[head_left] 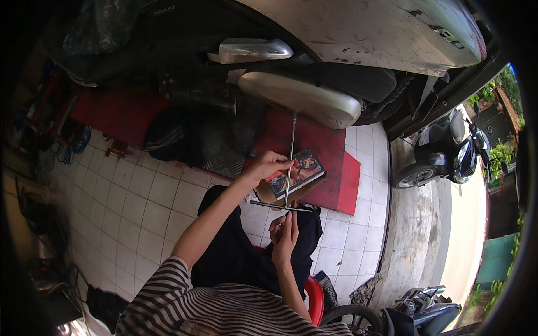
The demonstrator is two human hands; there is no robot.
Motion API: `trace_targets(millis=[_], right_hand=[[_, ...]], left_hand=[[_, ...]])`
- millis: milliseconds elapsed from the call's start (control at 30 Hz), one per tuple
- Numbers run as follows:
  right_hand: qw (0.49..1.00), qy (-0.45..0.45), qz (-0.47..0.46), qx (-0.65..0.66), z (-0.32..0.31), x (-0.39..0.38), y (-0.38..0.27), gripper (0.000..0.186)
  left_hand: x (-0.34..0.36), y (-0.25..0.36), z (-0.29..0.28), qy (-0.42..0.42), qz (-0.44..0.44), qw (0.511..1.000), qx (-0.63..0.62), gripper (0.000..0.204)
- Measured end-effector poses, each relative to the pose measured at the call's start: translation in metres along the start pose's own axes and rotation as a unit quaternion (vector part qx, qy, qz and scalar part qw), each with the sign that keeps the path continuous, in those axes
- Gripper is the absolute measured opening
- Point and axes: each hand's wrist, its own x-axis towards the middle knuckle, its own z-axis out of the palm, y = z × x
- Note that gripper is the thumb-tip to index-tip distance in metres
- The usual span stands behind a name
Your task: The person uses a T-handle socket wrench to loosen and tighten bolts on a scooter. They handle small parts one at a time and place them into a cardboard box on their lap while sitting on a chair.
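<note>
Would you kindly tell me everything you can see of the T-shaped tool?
The T-shaped tool has a long, slim, silvery shaft and a thin, darker crossbar, both apparently metal. The crossbar is at the near end; the far end reaches the lower edge of a silver-toned cover, though whether it engages anything is unclear. The left hand pinches the shaft around midway; the right hand has its fingers at the crossbar.

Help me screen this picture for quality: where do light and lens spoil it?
Head view: the pale sunlit road looks washed out; the silver-and-black scooter's underside sinks into shadow; the square white floor tiles look bowed; the slim metal T-handled wrench reads fairly clearly.
</note>
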Motion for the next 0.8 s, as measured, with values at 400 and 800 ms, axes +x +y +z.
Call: trace_targets(millis=[400, 800], right_hand=[[0.974, -0.122, -0.031, -0.187, 0.014, -0.004, -0.017, 0.053], [0.957, -0.191, -0.004, -0.219, -0.083, -0.051, -0.009, 0.031]], left_hand=[[0.012, -0.006, -0.005, 0.006, -0.004, 1.000, -0.020, 0.036], [0.014, -0.023, -0.012, 0.040, 0.027, 0.999, -0.001, 0.037]])
